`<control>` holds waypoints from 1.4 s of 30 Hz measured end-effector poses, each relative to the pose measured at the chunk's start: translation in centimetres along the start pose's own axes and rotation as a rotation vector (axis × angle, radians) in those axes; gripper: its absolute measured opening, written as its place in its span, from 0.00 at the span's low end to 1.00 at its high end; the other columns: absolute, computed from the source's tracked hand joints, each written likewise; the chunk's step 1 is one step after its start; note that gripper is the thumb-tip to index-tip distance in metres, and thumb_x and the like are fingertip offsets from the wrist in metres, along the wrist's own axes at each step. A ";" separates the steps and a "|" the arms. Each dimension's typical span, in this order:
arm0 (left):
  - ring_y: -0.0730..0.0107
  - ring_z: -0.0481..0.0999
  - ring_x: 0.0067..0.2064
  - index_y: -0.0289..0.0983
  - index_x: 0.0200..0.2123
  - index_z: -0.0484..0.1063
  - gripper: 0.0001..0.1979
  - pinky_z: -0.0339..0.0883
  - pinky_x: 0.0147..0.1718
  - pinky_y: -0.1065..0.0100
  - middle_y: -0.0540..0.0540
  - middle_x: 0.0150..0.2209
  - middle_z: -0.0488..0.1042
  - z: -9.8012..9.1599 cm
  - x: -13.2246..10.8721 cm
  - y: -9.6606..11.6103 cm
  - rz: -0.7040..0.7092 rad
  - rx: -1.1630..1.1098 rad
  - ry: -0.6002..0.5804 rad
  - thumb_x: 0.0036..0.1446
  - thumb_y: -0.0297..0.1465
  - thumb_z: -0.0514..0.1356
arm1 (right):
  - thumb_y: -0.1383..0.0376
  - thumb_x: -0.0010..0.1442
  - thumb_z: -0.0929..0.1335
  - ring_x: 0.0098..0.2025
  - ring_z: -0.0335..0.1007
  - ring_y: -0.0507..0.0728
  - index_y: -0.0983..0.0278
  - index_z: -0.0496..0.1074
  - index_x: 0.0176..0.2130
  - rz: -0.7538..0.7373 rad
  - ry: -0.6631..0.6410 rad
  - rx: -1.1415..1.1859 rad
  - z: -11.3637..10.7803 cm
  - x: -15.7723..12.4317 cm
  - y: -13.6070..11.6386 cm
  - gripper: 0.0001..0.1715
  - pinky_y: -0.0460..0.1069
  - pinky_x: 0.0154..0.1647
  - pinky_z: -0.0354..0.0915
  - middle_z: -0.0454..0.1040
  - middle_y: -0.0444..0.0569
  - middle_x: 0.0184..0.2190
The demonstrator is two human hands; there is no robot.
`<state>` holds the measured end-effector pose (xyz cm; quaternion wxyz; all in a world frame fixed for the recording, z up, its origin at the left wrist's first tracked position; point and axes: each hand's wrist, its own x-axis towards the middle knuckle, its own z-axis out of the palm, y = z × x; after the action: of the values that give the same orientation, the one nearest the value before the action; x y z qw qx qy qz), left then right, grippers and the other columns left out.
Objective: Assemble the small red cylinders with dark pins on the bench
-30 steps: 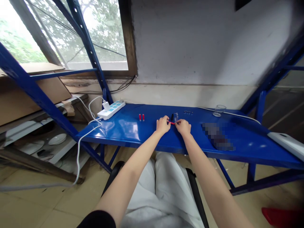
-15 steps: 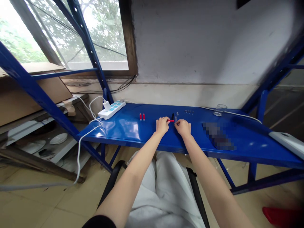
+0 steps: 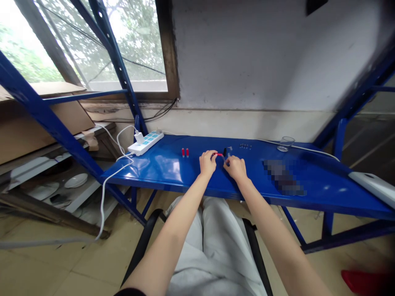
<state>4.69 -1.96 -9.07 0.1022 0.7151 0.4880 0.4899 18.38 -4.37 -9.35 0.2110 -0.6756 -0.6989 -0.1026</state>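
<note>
1. Pinching the red tube (image 3: pixel 219 154), the left hand (image 3: pixel 208 163) has thumb and fingertips clamped on one end; the other end points toward the right fingertips.
2. Just beside that end is the right hand (image 3: pixel 236 167), fingers curled and tips bunched; I cannot tell whether they grip anything.
3. Just beyond the right fingertips are a black piece (image 3: pixel 224 151) and some clear bits (image 3: pixel 230 148), too small to make out.
4. Farther past the right fingers, tiny parts (image 3: pixel 245 146) lie grouped together.
5. Left of the left fingers, well apart from them, two red pieces (image 3: pixel 185 152) sit side by side.
6. To the right of the right fingers lies a dark thing (image 3: pixel 282 176), blurred out.
7. Beyond it, farther from the fingers, is a glass (image 3: pixel 285 144).
8. Well left of both hands' fingers, the power strip (image 3: pixel 147 142) shares the blue table (image 3: pixel 160 168).
</note>
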 end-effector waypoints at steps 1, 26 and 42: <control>0.69 0.69 0.40 0.38 0.38 0.71 0.10 0.61 0.43 0.67 0.47 0.39 0.74 0.0 0.0 0.0 0.003 -0.005 0.009 0.58 0.30 0.51 | 0.65 0.54 0.62 0.36 0.64 0.56 0.64 0.67 0.29 0.005 -0.002 0.002 0.0 0.0 0.0 0.07 0.49 0.34 0.47 0.71 0.50 0.32; 0.68 0.65 0.49 0.41 0.53 0.64 0.19 0.58 0.50 0.65 0.46 0.48 0.69 -0.6 -0.7 1.4 0.297 0.051 -0.226 0.59 0.32 0.49 | 0.63 0.56 0.60 0.35 0.63 0.55 0.64 0.66 0.30 -0.003 0.045 0.046 -0.3 -0.1 -0.1 0.09 0.49 0.33 0.47 0.70 0.50 0.32; 0.70 0.69 0.43 0.38 0.37 0.71 0.09 0.61 0.46 0.67 0.47 0.38 0.73 0.1 -0.2 0.6 0.204 -0.040 -0.157 0.57 0.31 0.53 | 0.61 0.56 0.61 0.33 0.62 0.53 0.64 0.66 0.28 -0.061 0.092 0.085 0.0 -0.2 0.1 0.10 0.48 0.33 0.46 0.70 0.48 0.30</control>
<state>5.10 -2.42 -8.86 0.1040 0.7951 0.3931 0.4500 18.50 -4.54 -9.42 0.2683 -0.6391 -0.7124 -0.1099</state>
